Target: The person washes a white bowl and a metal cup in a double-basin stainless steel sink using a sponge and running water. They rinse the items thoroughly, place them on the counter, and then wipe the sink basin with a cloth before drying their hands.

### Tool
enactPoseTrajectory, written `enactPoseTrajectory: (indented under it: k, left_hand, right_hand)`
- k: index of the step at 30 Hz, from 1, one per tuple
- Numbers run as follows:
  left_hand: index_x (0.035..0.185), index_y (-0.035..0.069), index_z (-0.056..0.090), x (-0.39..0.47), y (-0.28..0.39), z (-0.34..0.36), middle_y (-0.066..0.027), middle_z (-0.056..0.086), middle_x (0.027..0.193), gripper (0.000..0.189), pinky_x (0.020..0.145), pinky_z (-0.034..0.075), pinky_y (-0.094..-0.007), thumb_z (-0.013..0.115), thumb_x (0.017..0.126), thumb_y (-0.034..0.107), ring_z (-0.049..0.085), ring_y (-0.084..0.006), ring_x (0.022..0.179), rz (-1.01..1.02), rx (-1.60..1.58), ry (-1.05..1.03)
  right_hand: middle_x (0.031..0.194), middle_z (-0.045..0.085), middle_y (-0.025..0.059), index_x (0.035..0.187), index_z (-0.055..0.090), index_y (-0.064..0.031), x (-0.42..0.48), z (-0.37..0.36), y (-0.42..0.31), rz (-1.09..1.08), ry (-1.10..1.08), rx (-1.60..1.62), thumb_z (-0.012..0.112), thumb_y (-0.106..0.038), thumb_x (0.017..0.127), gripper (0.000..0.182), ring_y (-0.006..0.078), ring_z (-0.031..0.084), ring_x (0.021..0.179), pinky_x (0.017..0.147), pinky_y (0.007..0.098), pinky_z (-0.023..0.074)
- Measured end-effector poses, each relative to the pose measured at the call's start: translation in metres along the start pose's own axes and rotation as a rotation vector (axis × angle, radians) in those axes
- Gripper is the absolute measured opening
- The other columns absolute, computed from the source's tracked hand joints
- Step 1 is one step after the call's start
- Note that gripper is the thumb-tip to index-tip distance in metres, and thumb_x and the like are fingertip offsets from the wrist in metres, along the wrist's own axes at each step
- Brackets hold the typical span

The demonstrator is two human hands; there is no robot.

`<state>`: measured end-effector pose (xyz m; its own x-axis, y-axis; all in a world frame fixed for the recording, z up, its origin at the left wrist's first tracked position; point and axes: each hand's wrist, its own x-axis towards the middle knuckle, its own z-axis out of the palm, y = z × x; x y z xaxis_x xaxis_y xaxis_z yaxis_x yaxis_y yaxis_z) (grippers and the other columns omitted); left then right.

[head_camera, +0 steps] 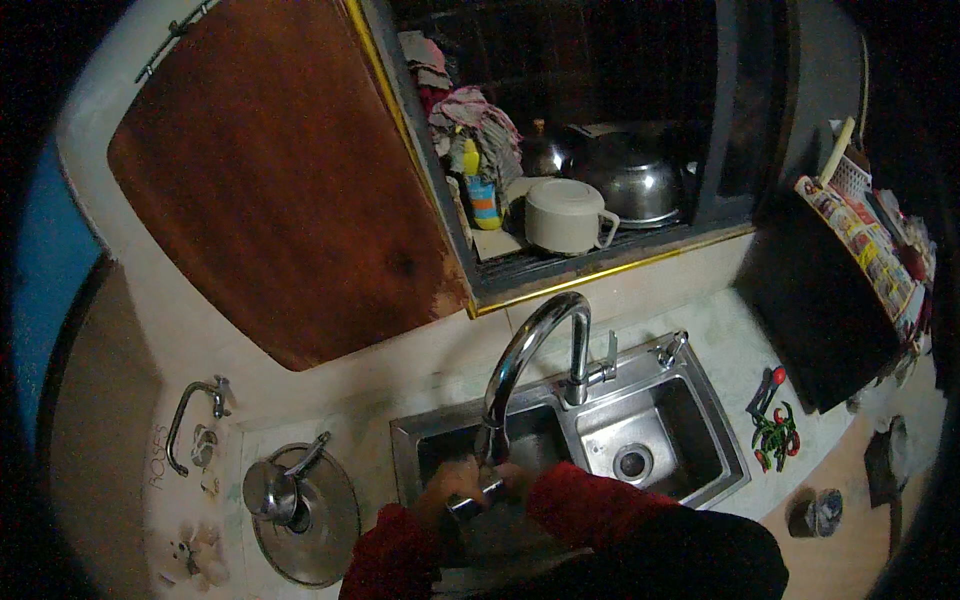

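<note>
Over the left basin (pixel 536 435) of a steel double sink, my left hand (pixel 450 480) and my right hand (pixel 511 477) are close together, just under the spout of a chrome gooseneck faucet (pixel 517 356). Between them is a short, shiny metal object (pixel 476 501), gripped by both hands. Blur and low light hide its exact kind. The right basin (pixel 600 450), with its round drain (pixel 632 462), lies beside my right sleeve. I cannot tell whether water runs.
Left of the sink, a steel pot (pixel 268 491) sits on a large round lid (pixel 330 525). Green and red chillies (pixel 776 439) and a dark-handled tool (pixel 765 394) lie on the right counter. A white mug (pixel 566 217) and a bottle (pixel 484 199) stand on the sill.
</note>
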<state>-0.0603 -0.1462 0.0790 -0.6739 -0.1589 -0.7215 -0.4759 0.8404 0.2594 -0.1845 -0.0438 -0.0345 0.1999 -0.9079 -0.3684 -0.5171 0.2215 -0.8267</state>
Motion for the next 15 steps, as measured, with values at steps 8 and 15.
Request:
enactPoseTrajectory:
  k: [8,15]
  left_hand:
    - [0.131,0.009,0.015,0.012,0.089,-0.023,-0.0218,0.048,0.110,0.076,0.055,0.047,-0.0407,0.060,0.071,0.020,0.056,-0.0378,0.079,0.069,-0.112,0.209]
    - [0.118,0.011,0.034,0.014,0.143,-0.017,-0.0194,0.050,0.104,0.055,0.058,0.047,-0.0423,0.059,0.072,0.027,0.056,-0.0355,0.078,-0.074,-0.233,0.932]
  right_hand:
    - [0.093,0.058,0.0106,0.098,0.054,-0.0037,-0.056,-0.039,0.039,-0.471,0.336,0.416,0.049,-0.024,0.080,0.027,0.0222,0.055,0.082,0.068,0.0347,0.0436]
    - [0.077,0.059,0.0059,0.088,0.059,-0.0080,-0.030,-0.055,0.021,0.195,0.876,0.594,0.052,-0.023,0.074,0.021,0.0236,0.055,0.067,0.056,0.0377,0.0447]
